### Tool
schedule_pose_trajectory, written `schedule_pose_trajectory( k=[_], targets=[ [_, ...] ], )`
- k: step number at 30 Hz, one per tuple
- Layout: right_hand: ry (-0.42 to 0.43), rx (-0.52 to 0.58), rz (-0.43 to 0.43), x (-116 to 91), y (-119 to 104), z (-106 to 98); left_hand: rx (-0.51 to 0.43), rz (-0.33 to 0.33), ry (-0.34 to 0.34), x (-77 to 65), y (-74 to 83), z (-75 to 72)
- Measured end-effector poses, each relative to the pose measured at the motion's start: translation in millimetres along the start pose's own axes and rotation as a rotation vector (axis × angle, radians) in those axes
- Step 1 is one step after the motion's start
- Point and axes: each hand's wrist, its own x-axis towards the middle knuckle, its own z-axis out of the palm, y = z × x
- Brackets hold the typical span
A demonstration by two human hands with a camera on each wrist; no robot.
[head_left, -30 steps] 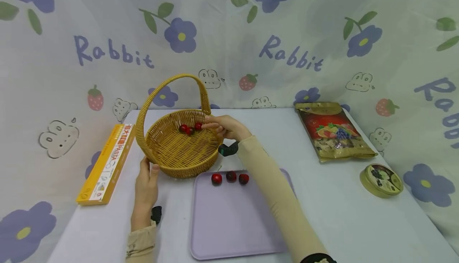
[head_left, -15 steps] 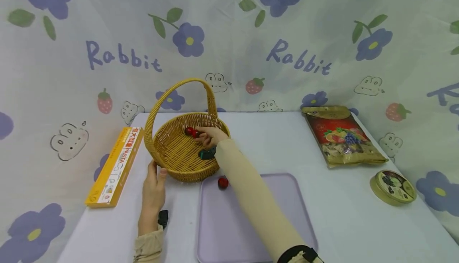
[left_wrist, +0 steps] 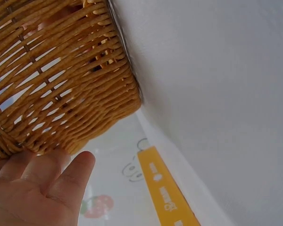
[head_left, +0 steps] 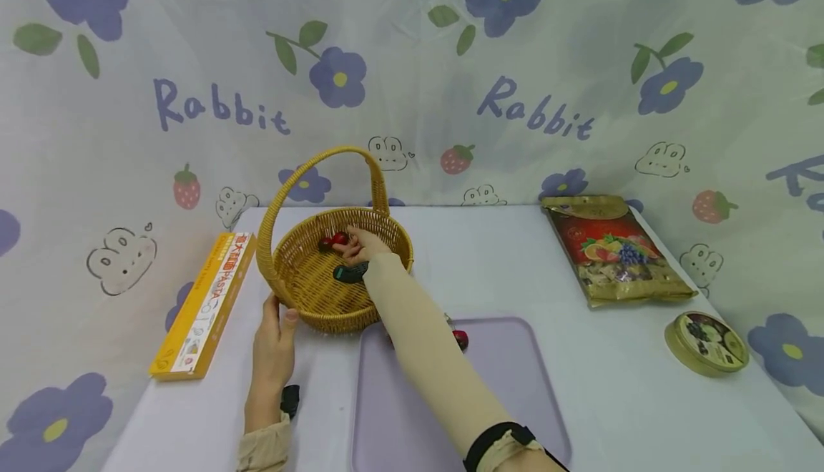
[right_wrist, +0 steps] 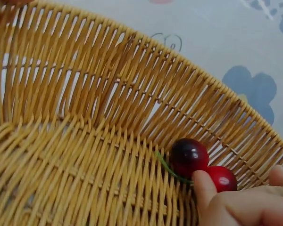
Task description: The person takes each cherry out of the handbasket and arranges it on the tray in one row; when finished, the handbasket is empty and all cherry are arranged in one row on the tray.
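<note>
A round wicker basket (head_left: 335,320) with a tall arched handle stands on the table. My left hand (head_left: 273,349) rests against its left outer side below the handle's foot, thumb apart from the wicker. My right hand (head_left: 362,247) reaches inside near the far wall, fingers curled at the cherries (head_left: 332,241). In the right wrist view, the thumb overlaps a bright red cherry (right_wrist: 222,178); a darker cherry (right_wrist: 188,157) with a green stem lies against it. The fingers hide part of the bunch. On the purple tray (head_left: 515,393), another cherry (head_left: 460,340) shows beside my right forearm.
Left of the basket lies a yellow pasta box (head_left: 202,307). At the right are a gold and red snack bag (head_left: 618,250) and a round gold tin (head_left: 707,343). A patterned cloth (head_left: 412,86) hangs behind the table.
My right hand has gone from the basket's right rim deeper inside, and the cherries there have shifted left with it. My forearm now covers more of the tray. The left hand stays at the basket.
</note>
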Motion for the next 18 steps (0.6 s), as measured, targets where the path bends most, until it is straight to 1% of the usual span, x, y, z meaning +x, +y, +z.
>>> schedule_pose_trajectory(
  k=[1, 2, 3, 6, 9, 13, 18],
  targets=[
    [-0.001, 0.066, 0.020, 3.2, 0.6, -0.2, 0.000, -0.001, -0.001, -0.2, 0.2, -0.2],
    [0.021, 0.122, 0.022, -11.1, 5.0, 7.1, -0.001, -0.002, -0.002, -0.4, 0.4, -0.4],
    [0.017, 0.164, 0.023, -17.1, 7.7, 10.0, -0.002, -0.002, -0.002, -0.7, 0.6, -0.4],
    [-0.032, 0.243, 0.030, -33.0, 16.5, 13.9, 0.000, -0.001, 0.002, -2.4, -0.7, 0.4],
    [-0.071, 0.296, 0.032, -29.8, 19.6, 14.4, 0.002, 0.004, 0.007, -3.0, -1.1, 1.3],
    [-0.086, 0.328, 0.029, -12.3, 16.0, 11.7, 0.008, 0.016, 0.014, -3.1, -0.9, 2.0],
    [-0.090, 0.344, 0.012, -10.5, 12.3, 13.0, 0.026, 0.027, 0.028, -1.9, -0.7, 0.1]
  ],
)
